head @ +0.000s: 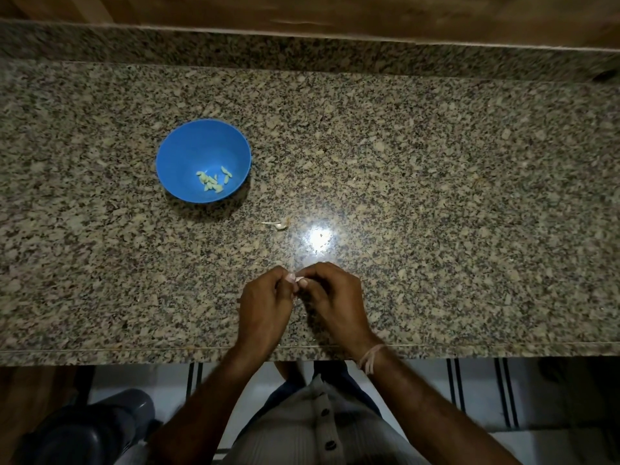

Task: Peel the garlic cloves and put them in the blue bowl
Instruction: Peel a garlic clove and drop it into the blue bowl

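Item: one small pale garlic clove [297,280], pinched between the curled fingertips of my left hand [265,310] and my right hand [332,297], which meet thumb to thumb just over the near edge of the speckled granite counter [436,196]. Most of the clove is hidden by my fingers, so I cannot tell how much skin is left on it. Item: one round blue plastic bowl [188,152], well ahead and to the left of my left hand, holding about ten pale green peeled cloves [213,182], too bunched for an exact count. Item: one whitish stalk scrap [276,225], between the bowl and my hands. Item: one pale thread [369,359] on my right wrist. Risk, as I judge it: the clove is small and likely slick, and a hard pull on the skin could shoot it from my pinch and over the near edge.
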